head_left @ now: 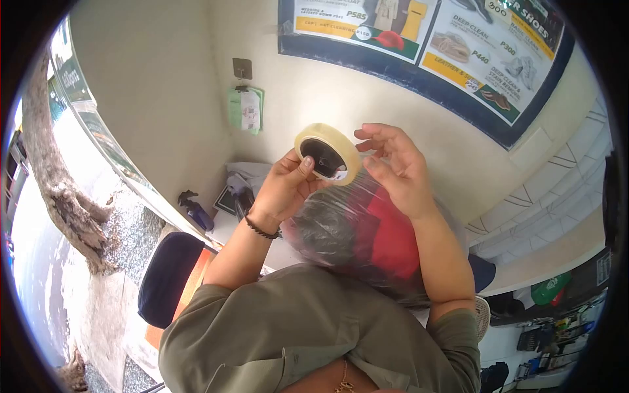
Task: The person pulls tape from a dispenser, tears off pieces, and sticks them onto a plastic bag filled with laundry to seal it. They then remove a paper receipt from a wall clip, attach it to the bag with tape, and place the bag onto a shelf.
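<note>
A roll of clear tape (352, 152) is held up in front of me, its dark core facing my left side. My left hand (288, 183) grips it, the thumb hooked over the ring's lower left and the fingers behind. At the roll's right, my right hand (398, 167) has its fingers apart and curved, the fingertips close to the tape's outer edge. Below both hands sits a large clear plastic bag (327, 223) with dark, grey and red cloth showing through; my forearms overlap parts of it.
A blue spray bottle (196, 213) stands at the left near the window. Green and white slips (247, 110) hang from a wall hook. A framed price board (419, 59) is on the wall ahead. A dark chair back (169, 278) is at my left.
</note>
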### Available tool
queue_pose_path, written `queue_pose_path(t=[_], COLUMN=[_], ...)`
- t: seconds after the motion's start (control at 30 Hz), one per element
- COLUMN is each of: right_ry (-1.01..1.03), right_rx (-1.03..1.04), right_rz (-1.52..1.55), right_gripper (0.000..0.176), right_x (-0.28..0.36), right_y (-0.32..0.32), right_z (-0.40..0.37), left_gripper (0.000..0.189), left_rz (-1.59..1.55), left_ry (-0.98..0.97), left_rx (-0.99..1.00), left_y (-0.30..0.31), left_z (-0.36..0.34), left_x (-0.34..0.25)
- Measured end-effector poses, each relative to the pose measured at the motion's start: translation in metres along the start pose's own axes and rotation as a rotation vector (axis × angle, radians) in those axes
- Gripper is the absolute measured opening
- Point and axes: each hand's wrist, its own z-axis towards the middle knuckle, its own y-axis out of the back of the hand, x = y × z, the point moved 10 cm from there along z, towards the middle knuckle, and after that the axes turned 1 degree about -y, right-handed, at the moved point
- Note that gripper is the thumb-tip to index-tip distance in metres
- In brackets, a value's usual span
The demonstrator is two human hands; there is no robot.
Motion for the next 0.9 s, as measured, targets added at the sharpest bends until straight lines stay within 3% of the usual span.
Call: queue_pose_path(t=[0.23, 0.43, 0.53, 0.63, 0.73, 0.9], right_ry=[0.159, 0.121, -0.003, -0.203, -0.353, -0.369], right_rx=[-0.109, -0.138, -0.174, -0.231, -0.187, -0.212], right_rz=[-0.195, -0.181, -0.077, 0.233, 0.186, 0.335], right_gripper=[0.044, 0.046, 0.042, 0.036, 0.029, 0.022], right_x=[0.005, -0.007, -0.014, -0.049, -0.073, -0.084], right_y=[0.03, 0.039, 0.039, 0.033, 0.037, 0.038], right_z=[-0.01, -0.014, -0.013, -0.013, -0.019, -0.018], left_gripper=[0.034, 0.037, 0.038, 0.036, 0.032, 0.026], left_rz=[0.169, 0.168, 0.165, 0.18, 0.183, 0.11], left_ry=[0.009, 0.033, 0.006, -0.026, -0.042, -0.092], left_rx=[0.009, -0.001, -0.035, -0.067, -0.082, -0.073], left_y=[-0.015, -0.012, -0.017, -0.017, -0.011, -0.01], left_z=[0.024, 0.029, 0.03, 0.033, 0.035, 0.038], left_x=[0.014, 0.024, 0.02, 0.021, 0.026, 0.026])
